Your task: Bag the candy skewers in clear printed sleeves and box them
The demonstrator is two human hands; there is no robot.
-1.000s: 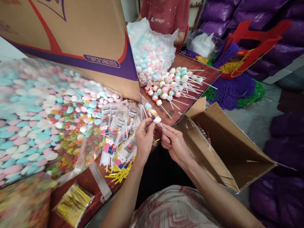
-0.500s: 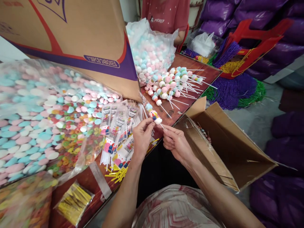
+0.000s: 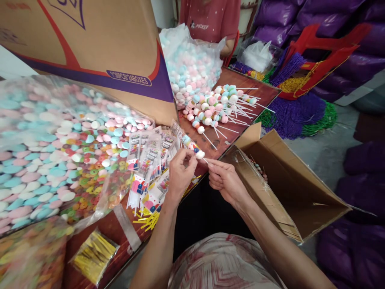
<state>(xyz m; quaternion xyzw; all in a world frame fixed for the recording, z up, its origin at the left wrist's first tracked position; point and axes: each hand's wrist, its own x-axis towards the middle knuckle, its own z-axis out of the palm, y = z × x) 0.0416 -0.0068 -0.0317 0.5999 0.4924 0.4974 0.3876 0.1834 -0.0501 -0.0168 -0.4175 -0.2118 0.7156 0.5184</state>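
Note:
My left hand [image 3: 182, 172] pinches the open lower end of a printed clear plastic sleeve around a candy skewer [image 3: 200, 154]. Pink, blue and white candies show through the sleeve, and a white candy pokes out at the bottom. The skewer's thin white stick is pinched by my right hand [image 3: 224, 176], thumb against curled fingers. Beside my left hand lie several flat printed sleeves [image 3: 147, 156] and a bunch of yellow twist ties [image 3: 150, 220]. A pile of unwrapped candy skewers [image 3: 210, 110] rests beyond my hands, sticks pointing right.
Loose pastel candies [image 3: 33, 176] and gummy rings [image 3: 90, 188] spread at the left. A large printed carton [image 3: 99, 52] stands behind them. An open cardboard box [image 3: 288, 192] sits right of my hands. Across the table, a person in a red shirt [image 3: 210, 20] is beside a bag of candies [image 3: 195, 60].
My left hand has shifted slightly toward the stick, along the sleeve's lower end. The sleeve's upper end now shows beyond the candies. My right hand stays on the stick.

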